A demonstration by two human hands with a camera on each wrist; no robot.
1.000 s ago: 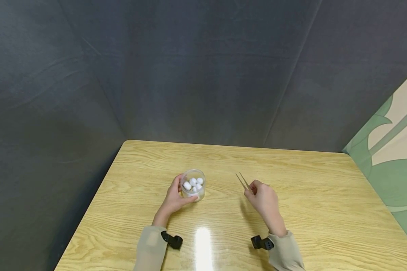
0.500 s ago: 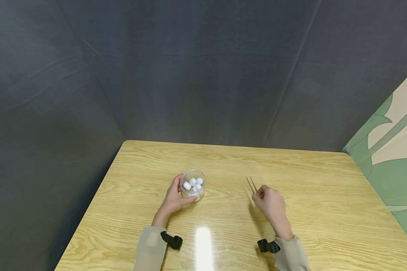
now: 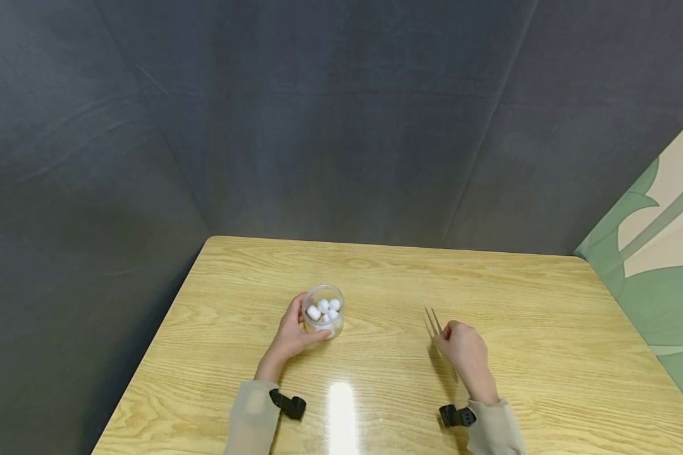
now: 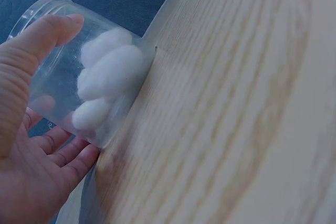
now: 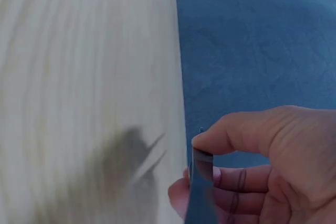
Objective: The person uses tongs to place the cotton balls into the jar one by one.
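Note:
In the head view my left hand (image 3: 289, 333) grips a clear round jar (image 3: 339, 325) from its left side, thumb across the front. The jar stands upright and lidless on the wooden table. Several white cotton balls (image 3: 324, 306) lie inside it; the left wrist view shows them piled toward the jar's base (image 4: 113, 69). To the right, my right hand (image 3: 469, 355) pinches metal tweezers (image 3: 435, 321) between thumb and fingers. Their two tips point up and away, slightly apart with nothing between them. In the right wrist view the tweezers (image 5: 201, 192) are held over the table, their shadow falling on it.
The light wooden table (image 3: 387, 278) ends at a dark cloth partition (image 3: 341, 126) behind and on the left. A wall with a green leaf pattern (image 3: 660, 284) stands at the right. Black wrist straps with cameras (image 3: 289, 404) sit at both cuffs.
My right hand has moved right and toward me with the tweezers, away from the jar. The left hand and the jar have stayed in place.

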